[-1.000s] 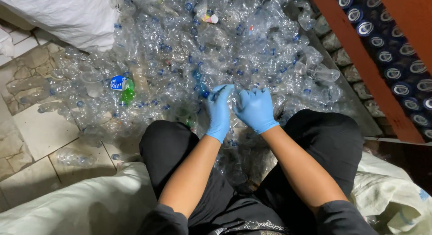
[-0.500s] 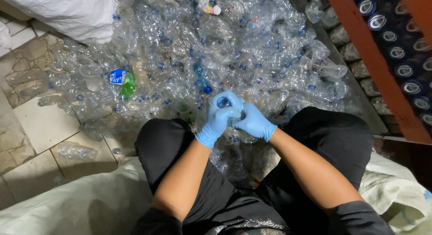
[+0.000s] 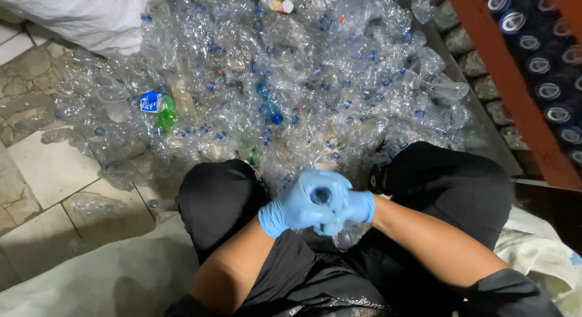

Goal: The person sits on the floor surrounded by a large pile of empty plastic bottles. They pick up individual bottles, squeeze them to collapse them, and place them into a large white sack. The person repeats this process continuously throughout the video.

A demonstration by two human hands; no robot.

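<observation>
Both blue-gloved hands, left hand (image 3: 295, 206) and right hand (image 3: 353, 208), clamped round a crushed clear plastic bottle (image 3: 321, 197) between the knees, mouth up; probably best gripping the body firmly, twisting only at the neck

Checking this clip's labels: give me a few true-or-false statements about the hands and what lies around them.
1. Both hands wear blue gloves. True: left hand, right hand.
2. The hands are far apart. False: they meet on one clear bottle.
3. A green bottle lies in the pile. True.
4. The pile lies on a table. False: it lies on the tiled floor.
5. The person wears white trousers. False: black.
</observation>
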